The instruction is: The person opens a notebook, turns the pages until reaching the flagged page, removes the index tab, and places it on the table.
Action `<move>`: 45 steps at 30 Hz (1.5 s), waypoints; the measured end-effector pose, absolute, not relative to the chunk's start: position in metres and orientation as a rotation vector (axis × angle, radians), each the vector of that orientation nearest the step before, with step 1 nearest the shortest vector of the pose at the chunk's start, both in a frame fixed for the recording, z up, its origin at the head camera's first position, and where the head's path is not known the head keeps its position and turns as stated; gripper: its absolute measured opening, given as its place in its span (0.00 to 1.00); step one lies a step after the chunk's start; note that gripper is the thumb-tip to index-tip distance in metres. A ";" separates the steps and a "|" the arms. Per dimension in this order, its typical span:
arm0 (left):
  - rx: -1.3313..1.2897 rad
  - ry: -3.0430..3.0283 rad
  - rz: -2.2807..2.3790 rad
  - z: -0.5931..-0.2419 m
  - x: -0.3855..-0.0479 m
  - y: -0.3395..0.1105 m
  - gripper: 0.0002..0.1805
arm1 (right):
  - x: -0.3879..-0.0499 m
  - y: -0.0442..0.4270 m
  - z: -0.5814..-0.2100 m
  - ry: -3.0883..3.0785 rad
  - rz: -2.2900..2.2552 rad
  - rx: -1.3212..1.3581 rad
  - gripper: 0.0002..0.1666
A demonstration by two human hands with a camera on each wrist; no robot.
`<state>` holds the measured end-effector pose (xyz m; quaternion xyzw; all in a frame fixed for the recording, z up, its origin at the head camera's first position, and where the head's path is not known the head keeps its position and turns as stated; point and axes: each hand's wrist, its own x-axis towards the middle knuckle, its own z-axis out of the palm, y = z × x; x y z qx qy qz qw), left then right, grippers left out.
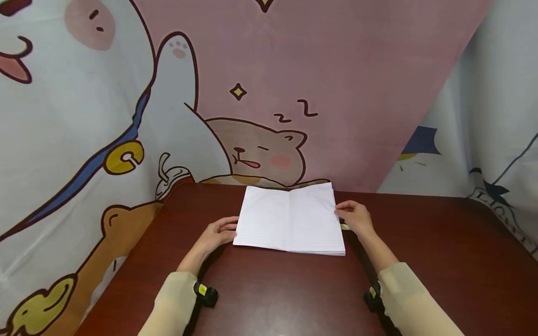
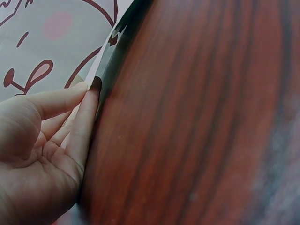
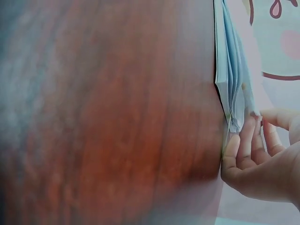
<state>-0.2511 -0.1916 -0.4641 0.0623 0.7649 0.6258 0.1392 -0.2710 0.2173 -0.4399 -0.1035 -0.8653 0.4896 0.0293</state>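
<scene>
An open notebook [image 1: 262, 219] with blank, lined white pages lies on the dark red-brown table, its centre fold running away from me. At its left edge, my left hand [image 1: 216, 235] pinches the notebook's side; the left wrist view shows the thumb on top and a finger [image 2: 84, 122] beneath the cover. My right hand [image 1: 356, 218] holds the right edge. In the right wrist view, several slightly fanned pages [image 3: 234, 70] stand above the cover, and fingertips pinch page edges there. A small pale strip [image 1: 344, 227] shows beside the right hand; what it is cannot be told.
The wood-grained table [image 1: 294, 294] extends in front of the notebook and to both sides. A cartoon-printed cloth [image 1: 357, 93] hangs behind the table's far edge and along the left. Another hanging cloth [image 1: 500, 93] is at the right. Black wrist cameras [image 1: 206, 295] are strapped at both sleeves.
</scene>
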 end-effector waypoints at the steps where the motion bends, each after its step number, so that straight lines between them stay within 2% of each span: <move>1: 0.172 2.212 1.809 -0.464 -0.251 -0.192 0.29 | -0.271 0.216 -0.440 -2.673 1.498 -0.320 0.15; 12: 0.174 2.227 1.795 -0.468 -0.250 -0.197 0.28 | -0.272 0.209 -0.439 -2.657 1.481 -0.238 0.14; 26: 0.191 2.203 1.812 -0.470 -0.249 -0.198 0.29 | -0.270 0.207 -0.443 -2.633 1.580 -0.161 0.17; 45: 0.187 2.203 1.812 -0.465 -0.251 -0.192 0.29 | -0.265 0.204 -0.437 -2.604 1.734 0.123 0.21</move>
